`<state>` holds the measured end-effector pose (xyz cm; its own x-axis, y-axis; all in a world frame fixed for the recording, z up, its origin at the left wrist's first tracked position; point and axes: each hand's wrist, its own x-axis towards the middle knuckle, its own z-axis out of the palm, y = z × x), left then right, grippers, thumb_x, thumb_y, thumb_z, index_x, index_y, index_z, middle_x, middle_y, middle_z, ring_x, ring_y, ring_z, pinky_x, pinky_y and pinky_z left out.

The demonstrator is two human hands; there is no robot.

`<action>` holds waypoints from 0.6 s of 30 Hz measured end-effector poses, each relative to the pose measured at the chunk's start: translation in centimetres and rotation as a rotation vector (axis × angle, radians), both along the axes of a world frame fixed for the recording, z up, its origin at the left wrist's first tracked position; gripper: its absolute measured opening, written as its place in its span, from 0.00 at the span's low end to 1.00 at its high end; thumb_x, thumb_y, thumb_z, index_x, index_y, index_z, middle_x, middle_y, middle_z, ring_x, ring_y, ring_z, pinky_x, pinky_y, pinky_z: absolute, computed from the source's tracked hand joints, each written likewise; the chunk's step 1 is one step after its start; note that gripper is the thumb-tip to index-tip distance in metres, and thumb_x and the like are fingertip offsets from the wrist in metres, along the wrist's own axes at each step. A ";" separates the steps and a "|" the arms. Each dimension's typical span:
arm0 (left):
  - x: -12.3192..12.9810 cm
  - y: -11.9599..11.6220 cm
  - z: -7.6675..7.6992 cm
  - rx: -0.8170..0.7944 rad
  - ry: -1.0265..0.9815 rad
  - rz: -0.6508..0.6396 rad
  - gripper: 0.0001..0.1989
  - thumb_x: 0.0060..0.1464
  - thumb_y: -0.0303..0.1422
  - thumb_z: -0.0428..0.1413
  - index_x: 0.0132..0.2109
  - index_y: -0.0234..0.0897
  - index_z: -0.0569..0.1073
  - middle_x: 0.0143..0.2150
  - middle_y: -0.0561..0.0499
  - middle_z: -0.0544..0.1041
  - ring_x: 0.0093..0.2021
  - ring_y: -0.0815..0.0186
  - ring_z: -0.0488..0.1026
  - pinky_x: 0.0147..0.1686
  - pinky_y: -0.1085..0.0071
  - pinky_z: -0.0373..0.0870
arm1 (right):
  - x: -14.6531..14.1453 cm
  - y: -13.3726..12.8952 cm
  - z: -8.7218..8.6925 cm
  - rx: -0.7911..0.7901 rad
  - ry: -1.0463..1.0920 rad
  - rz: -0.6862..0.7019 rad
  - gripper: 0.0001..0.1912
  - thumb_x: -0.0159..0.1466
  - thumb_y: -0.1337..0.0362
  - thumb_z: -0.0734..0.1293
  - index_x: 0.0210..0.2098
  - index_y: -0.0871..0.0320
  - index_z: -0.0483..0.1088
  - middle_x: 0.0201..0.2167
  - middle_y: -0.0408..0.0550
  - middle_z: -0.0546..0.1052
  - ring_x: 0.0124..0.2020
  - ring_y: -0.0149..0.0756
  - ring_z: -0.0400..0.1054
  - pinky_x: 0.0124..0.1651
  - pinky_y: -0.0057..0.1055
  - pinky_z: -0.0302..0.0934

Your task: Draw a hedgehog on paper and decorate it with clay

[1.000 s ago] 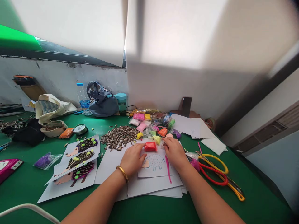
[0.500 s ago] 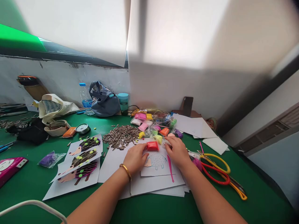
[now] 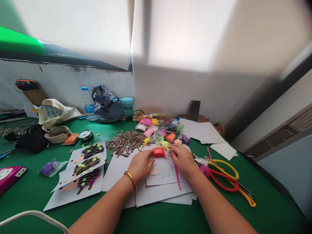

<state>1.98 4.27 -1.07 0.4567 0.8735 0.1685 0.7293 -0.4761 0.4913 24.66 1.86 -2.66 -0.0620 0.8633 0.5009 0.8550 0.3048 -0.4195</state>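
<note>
A small red clay packet (image 3: 159, 152) in clear wrapping lies at the top of a paper with a hedgehog-like drawing (image 3: 162, 168). My left hand (image 3: 140, 166), a gold bangle on its wrist, grips the packet's left end between thumb and fingers. At the other end, the fingertips of my right hand (image 3: 182, 160) are closed on the clear wrapping. A pink modelling tool (image 3: 177, 175) lies on the drawing beside my right hand. Larger white sheets (image 3: 161, 196) are under the drawing. Sunflower seeds (image 3: 125, 142) are heaped behind my left hand.
Finished hedgehog pictures (image 3: 85, 174) of seeds and clay lie at left, near a purple clay packet (image 3: 50, 167). Colourful clay packets (image 3: 146, 122) are piled at the back. Red- and yellow-handled scissors (image 3: 224, 180) lie at right. A cable (image 3: 36, 213) crosses the near left corner.
My right hand's fingertips have shifted slightly at the packet's right end. The whole view has moved a little; the left hand keeps its place on the packet.
</note>
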 end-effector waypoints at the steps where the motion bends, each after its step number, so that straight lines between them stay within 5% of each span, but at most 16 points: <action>1: 0.0 0.0 0.0 0.001 -0.002 0.001 0.18 0.56 0.31 0.56 0.54 0.41 0.71 0.52 0.46 0.77 0.53 0.56 0.72 0.53 0.60 0.67 | 0.1 0.0 0.1 0.014 0.007 -0.006 0.15 0.65 0.68 0.60 0.46 0.55 0.75 0.48 0.51 0.77 0.51 0.43 0.69 0.54 0.41 0.63; 13: -0.2 0.2 -0.4 0.012 -0.048 0.007 0.17 0.58 0.31 0.54 0.55 0.39 0.70 0.53 0.46 0.75 0.53 0.57 0.71 0.53 0.61 0.66 | 6.2 -0.7 2.6 0.285 0.177 -0.314 0.11 0.65 0.61 0.61 0.38 0.56 0.75 0.38 0.50 0.77 0.44 0.43 0.69 0.51 0.41 0.61; 18: -0.2 0.4 0.0 0.064 -0.079 0.054 0.05 0.57 0.31 0.54 0.40 0.38 0.72 0.40 0.48 0.76 0.42 0.60 0.72 0.42 0.64 0.68 | 5.6 -1.0 2.6 0.228 0.170 -0.273 0.13 0.67 0.59 0.60 0.39 0.56 0.75 0.37 0.49 0.78 0.42 0.42 0.69 0.49 0.39 0.61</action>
